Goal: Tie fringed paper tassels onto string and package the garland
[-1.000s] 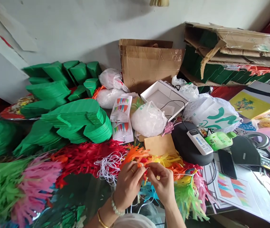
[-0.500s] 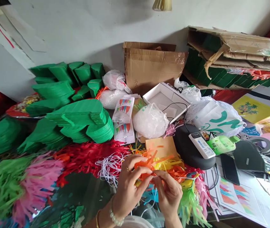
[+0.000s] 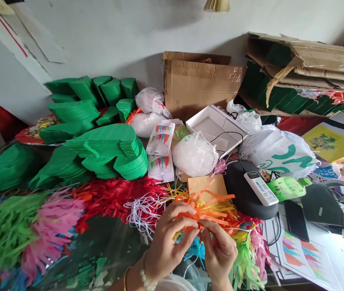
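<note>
craft workshop, stacked green cutouts [image 3: 105,137]

The left wrist [image 3: 154,264] wears pale beads [image 3: 143,276] (bangle [image 3: 125,279] too).

The two hands [image 3: 172,241] pinch an orange tassel [image 3: 202,209] near tangled white string [image 3: 143,208] and red fringe [image 3: 116,198].

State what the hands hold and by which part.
The left hand and right hand pinch an orange paper-like fringed tassel at its gathered near end.
</note>
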`<state>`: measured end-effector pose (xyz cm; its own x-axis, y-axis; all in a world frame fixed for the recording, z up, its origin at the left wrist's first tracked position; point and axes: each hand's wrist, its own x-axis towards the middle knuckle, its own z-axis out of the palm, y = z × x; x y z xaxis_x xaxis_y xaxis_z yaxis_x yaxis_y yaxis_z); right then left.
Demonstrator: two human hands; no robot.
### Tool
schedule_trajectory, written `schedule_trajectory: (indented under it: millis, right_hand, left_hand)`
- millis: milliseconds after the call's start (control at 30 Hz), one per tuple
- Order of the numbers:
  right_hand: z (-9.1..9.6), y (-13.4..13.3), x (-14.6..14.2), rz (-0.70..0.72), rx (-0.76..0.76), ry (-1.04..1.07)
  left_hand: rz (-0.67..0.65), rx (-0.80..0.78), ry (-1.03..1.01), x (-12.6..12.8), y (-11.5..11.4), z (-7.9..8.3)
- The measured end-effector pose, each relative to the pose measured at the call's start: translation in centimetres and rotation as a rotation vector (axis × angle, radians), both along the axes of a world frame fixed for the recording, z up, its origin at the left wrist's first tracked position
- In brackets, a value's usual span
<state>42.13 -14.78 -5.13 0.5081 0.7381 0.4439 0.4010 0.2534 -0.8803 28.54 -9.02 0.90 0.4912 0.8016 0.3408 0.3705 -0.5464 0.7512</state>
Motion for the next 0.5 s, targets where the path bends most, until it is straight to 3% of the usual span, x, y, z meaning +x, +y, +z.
schedule_trajectory:
  millis: [133,267,367,500]
  right_hand:
    - [0.3,0.1,0.5,0.050,-0.029,0.015]
    - [0.4,0.2,0.7,0.054,-0.063,0.020]
    - [0.2,0.2,0.7,0.068,-0.084,0.066]
    - [-0.3,0.1,0.8,0.175,-0.131,0.255]
  left_hand:
    - [-0.181,-0.304,0.009,-0.5,0.8,0.4]
    - [-0.127,-0.444,-0.033,-0.3,1.5,0.0]
    - [-0.186,-0.530,-0.060,-0.2,1.8,-0.6]
    - [-0.181,-0.830,-0.166,-0.4,1.7,-1.5]
